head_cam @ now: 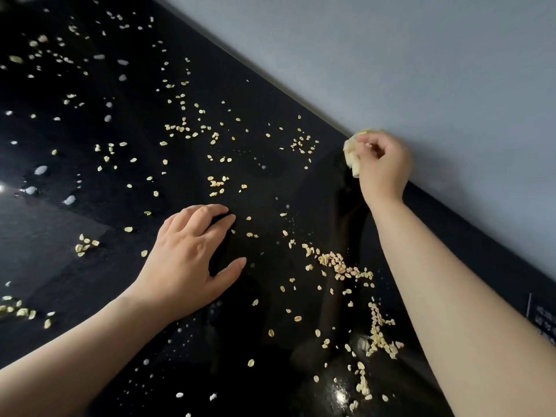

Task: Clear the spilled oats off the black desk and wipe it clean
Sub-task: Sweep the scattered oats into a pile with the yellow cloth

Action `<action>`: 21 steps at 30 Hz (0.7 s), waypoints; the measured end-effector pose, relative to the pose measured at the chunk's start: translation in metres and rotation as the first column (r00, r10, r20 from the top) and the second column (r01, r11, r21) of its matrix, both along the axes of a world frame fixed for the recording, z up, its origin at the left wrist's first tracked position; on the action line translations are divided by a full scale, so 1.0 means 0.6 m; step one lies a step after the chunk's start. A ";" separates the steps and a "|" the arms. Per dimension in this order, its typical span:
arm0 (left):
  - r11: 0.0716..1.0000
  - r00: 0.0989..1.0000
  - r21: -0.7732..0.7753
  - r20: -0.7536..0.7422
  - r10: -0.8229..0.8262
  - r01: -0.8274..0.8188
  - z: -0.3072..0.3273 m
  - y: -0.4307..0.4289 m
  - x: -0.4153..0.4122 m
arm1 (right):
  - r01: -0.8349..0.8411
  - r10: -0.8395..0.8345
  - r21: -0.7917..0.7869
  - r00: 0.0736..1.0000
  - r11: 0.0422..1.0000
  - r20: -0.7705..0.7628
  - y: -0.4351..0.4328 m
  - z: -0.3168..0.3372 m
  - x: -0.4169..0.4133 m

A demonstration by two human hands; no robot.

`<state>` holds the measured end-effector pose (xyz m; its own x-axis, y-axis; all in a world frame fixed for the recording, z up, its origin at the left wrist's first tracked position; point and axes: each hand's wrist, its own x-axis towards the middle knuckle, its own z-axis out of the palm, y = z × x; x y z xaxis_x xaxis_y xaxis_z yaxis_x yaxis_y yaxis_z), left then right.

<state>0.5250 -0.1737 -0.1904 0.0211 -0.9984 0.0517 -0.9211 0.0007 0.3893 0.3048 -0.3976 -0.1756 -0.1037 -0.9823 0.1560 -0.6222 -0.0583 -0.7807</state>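
Forearms span the black desk: left hand rests flat, fingers relaxed; right hand clutches a pale wad at the back edge. Oats lie scattered throughout; hasty sweeping could flick them off.

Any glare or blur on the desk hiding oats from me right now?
Head view: the glossy black desk throws a glare spot near the bottom, among the oats, and another at the left edge; far-left flakes look soft and bluish; the right hand and its pale wad are sharp.
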 end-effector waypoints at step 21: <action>0.996 0.997 -0.077 -0.049 0.052 -0.056 0.015 -0.012 0.053 | -0.115 0.115 -0.001 0.993 0.993 0.038 -0.016 0.004 0.045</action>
